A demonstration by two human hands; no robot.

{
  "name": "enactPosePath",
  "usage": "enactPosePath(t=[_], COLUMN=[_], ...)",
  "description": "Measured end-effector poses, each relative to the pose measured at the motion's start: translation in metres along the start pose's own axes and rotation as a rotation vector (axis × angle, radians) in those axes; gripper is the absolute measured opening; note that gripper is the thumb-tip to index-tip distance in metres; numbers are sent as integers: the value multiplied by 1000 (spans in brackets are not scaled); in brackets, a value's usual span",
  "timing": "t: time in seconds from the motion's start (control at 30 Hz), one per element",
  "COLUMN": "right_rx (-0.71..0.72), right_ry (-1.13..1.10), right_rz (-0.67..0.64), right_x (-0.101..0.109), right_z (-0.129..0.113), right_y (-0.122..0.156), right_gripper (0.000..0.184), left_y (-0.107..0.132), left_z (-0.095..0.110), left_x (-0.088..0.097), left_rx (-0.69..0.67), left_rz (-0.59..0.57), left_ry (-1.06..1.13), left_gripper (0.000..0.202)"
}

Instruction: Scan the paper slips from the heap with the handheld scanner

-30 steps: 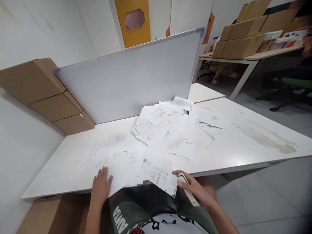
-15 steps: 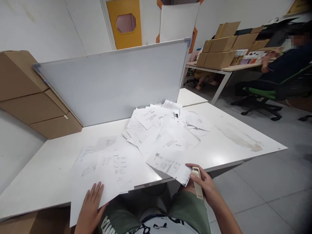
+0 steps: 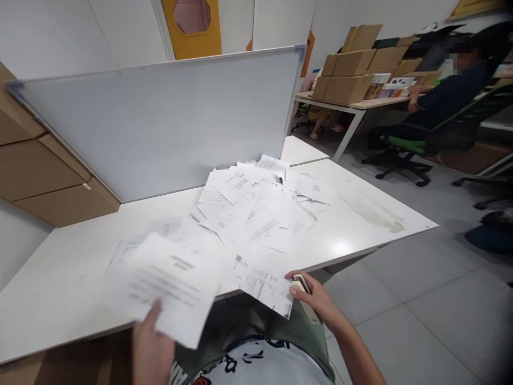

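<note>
At the lower left of the frame, the left hand (image 3: 153, 350), blurred, grips a printed sheet (image 3: 172, 291) with its thumb on top, the other fingers hidden beneath; its forearm enters from the bottom edge. Right of the lower centre, the right hand (image 3: 320, 302) curls round a cream stapler (image 3: 308, 305), thumb and forefinger at the right edge of a QR-coded sheet (image 3: 260, 280); whether they pinch that paper I cannot tell. Its forearm slants up leftward from the bottom.

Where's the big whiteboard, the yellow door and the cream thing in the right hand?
Whiteboard (image 3: 168, 125): head view, middle of its front.
Yellow door (image 3: 196, 46): head view, its lower visible part.
Cream thing (image 3: 309, 311): head view, lower part of its body.
</note>
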State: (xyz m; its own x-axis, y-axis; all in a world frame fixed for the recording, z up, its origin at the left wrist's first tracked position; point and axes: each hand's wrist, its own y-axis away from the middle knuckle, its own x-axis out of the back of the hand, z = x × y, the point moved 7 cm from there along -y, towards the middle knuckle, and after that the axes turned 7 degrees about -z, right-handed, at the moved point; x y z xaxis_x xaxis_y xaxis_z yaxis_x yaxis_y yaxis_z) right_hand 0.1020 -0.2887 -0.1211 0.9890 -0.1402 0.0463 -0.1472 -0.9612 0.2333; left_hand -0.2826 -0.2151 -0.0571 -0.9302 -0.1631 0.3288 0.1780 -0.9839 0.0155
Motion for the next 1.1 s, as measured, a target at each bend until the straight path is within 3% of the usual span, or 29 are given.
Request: enactPosePath(t=[0.03, 0.1, 0.13, 0.23, 0.37, 0.53, 0.73, 0.83, 0.97, 1.1], right_rx=[10, 16, 17, 8, -8, -61, -8, 15, 17, -26], right_ry=[-33, -116, -162, -294, -422, -453, -521, -586, -643, -597], right_rz=[-6, -25, -33, -67, -123, -206, -150, -84, 4, -185], right_x=[-5, -15, -21, -32, -33, -29, -33, -31, -27, -53], right_z=[1, 3, 4, 9, 15, 19, 16, 19, 30, 33], right_y=[2, 4, 6, 9, 13, 14, 3, 1, 7, 15], right_gripper=[44, 46, 47, 47, 40, 37, 54, 55, 33, 37], left_y=[1, 17, 28, 58, 71, 70, 62, 59, 53, 43], left_z=[4, -2, -2, -3, -19, -37, -47, -43, -26, -3], left_x=[-33, -103, -129, -169, -175, -190, -207, -210, -203, -195], left_rx=[72, 429, 562, 685, 684, 831, 763, 695, 549, 383], left_rz=[-75, -233, -245, -216, -238, -379, -475, -524, -492, -389], left_ry=[113, 637, 760, 864, 785, 878, 892, 900, 854, 829], left_gripper=[62, 58, 55, 48, 49, 51, 51, 52, 54, 52])
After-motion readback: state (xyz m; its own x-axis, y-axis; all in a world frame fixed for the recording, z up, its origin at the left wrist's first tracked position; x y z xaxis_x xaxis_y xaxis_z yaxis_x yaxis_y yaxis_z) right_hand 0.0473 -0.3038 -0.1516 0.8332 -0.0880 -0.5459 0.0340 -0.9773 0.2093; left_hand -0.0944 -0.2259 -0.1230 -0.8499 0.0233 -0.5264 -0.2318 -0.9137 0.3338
